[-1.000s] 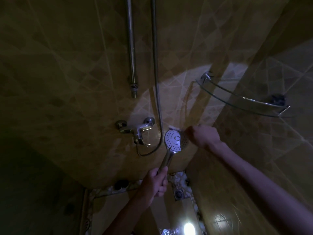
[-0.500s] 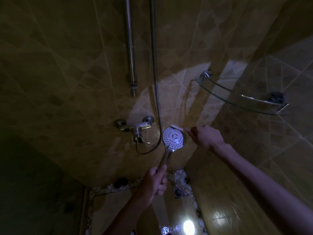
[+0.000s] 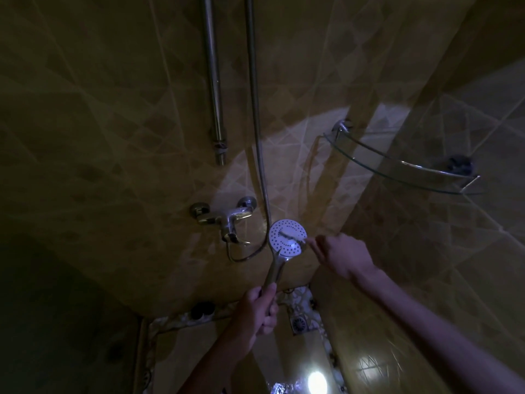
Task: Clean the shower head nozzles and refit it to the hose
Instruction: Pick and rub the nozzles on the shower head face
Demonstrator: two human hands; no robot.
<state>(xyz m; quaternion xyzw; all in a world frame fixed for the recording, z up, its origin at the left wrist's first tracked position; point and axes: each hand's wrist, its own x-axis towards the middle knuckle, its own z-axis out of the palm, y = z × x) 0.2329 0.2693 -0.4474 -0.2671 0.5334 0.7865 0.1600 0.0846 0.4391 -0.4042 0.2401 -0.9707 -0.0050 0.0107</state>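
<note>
The round chrome shower head (image 3: 287,237) faces me, lit bright, its white face dotted with nozzles. My left hand (image 3: 260,309) grips its metal handle from below. My right hand (image 3: 342,255) holds a small brush (image 3: 292,236) whose bristles lie across the nozzle face. The hose (image 3: 257,132) hangs down the wall and loops under the mixer tap (image 3: 227,220). Whether the hose end joins the handle is hidden by my left hand.
A vertical chrome riser rail (image 3: 214,89) is on the tiled wall. A glass corner shelf (image 3: 397,169) juts out at the right. A floor drain (image 3: 298,322) sits in the corner below. The room is dark apart from one lit patch.
The brush was at the top edge of the shower head; it now lies across the middle of the face. My right hand has shifted down and to the right.
</note>
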